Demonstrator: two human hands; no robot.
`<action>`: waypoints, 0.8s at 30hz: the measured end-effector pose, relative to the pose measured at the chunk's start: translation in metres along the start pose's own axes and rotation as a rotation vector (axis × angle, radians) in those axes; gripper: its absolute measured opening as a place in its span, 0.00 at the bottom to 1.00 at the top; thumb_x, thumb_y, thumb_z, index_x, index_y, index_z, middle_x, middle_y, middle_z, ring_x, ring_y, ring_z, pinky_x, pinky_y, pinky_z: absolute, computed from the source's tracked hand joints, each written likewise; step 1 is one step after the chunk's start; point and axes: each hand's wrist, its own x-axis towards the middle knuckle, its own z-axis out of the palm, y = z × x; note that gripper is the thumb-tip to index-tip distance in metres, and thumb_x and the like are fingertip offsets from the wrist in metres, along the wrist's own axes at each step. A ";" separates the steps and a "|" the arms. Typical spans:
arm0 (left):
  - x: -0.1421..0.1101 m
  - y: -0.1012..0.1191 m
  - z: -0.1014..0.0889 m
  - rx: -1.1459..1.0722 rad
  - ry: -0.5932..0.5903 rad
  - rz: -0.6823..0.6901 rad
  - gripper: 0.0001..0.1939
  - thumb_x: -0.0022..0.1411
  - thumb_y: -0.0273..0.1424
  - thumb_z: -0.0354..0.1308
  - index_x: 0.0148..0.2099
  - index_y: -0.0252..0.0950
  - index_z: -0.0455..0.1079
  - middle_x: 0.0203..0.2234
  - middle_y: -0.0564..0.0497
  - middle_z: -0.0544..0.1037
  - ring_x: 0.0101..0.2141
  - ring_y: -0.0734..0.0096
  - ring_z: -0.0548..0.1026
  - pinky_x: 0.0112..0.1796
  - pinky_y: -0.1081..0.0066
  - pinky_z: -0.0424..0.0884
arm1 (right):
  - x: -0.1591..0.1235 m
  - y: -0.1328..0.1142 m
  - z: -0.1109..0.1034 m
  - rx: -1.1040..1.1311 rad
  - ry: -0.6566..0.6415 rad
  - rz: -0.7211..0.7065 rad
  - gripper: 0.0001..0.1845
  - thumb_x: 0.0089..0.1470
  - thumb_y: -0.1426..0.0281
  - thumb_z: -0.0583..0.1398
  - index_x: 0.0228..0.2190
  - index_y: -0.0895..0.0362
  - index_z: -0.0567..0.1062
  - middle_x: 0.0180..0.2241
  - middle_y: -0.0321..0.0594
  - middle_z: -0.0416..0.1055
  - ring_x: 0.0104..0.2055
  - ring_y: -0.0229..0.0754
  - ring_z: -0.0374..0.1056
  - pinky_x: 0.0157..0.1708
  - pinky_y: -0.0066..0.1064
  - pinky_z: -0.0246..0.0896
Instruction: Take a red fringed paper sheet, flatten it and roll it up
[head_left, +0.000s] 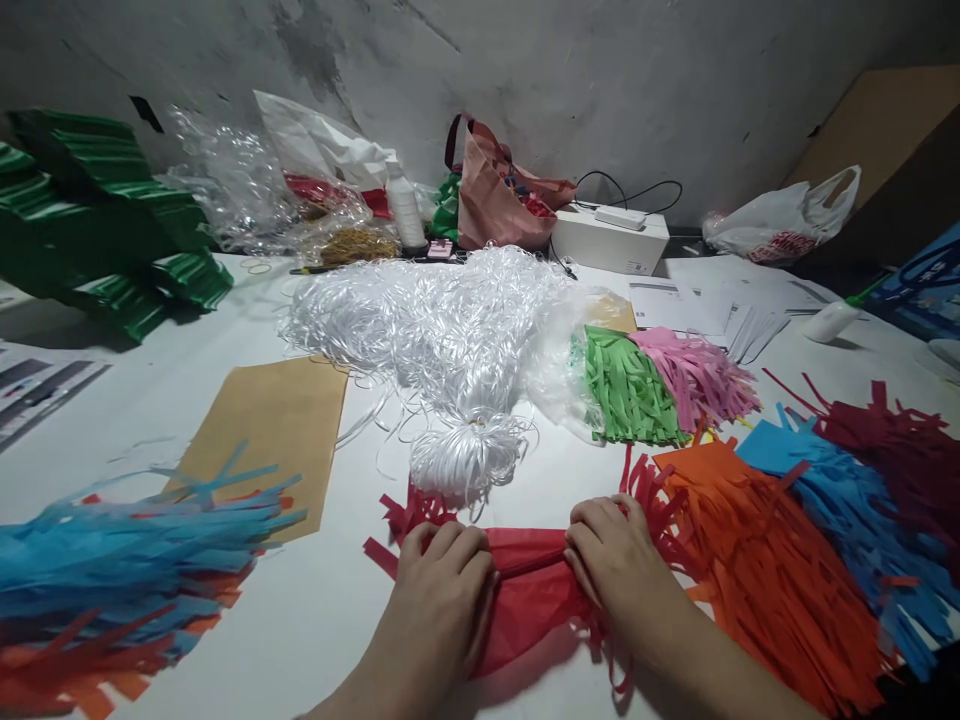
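Note:
Red tissue paper [529, 600] with fringed ends lies on the white table in front of me. A rolled or folded ridge runs across its middle, between my hands. Curled over the left part of the paper, my left hand [448, 575] has its fingers bent and pressed around the ridge. My right hand [616, 555] pinches the same ridge farther right. The fingertips of both hands are partly hidden. Red fringe strips spread out past each hand. Just beyond the paper is a tied bundle of shiny white ribbon [466, 455].
Orange fringe [765, 560] and blue fringe [847, 500] lie at right, green fringe [626, 390] and pink fringe [694, 375] behind. Blue-and-orange fringe [135, 570] and a brown envelope [262, 430] are at left. A white box [611, 240] and a pink bag [499, 195] stand near the wall.

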 end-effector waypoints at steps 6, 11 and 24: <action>0.024 0.013 -0.012 0.198 -0.225 -0.107 0.11 0.62 0.22 0.51 0.30 0.36 0.72 0.30 0.47 0.76 0.33 0.59 0.68 0.38 0.55 0.58 | 0.011 -0.008 -0.008 0.091 -0.082 0.193 0.08 0.60 0.78 0.59 0.29 0.56 0.73 0.34 0.38 0.69 0.40 0.46 0.65 0.53 0.51 0.53; 0.023 0.011 -0.008 0.261 -0.103 0.202 0.09 0.56 0.19 0.59 0.29 0.38 0.72 0.29 0.51 0.76 0.34 0.61 0.68 0.48 0.52 0.55 | 0.015 -0.010 -0.014 0.074 -0.110 0.133 0.08 0.57 0.80 0.63 0.30 0.55 0.74 0.37 0.37 0.71 0.42 0.44 0.65 0.56 0.51 0.50; 0.021 0.011 0.001 0.139 0.043 0.336 0.10 0.63 0.21 0.55 0.30 0.37 0.70 0.28 0.52 0.75 0.32 0.65 0.68 0.41 0.62 0.64 | 0.024 -0.019 0.000 -0.152 0.001 -0.402 0.05 0.55 0.76 0.61 0.28 0.57 0.73 0.28 0.39 0.72 0.32 0.44 0.64 0.55 0.44 0.53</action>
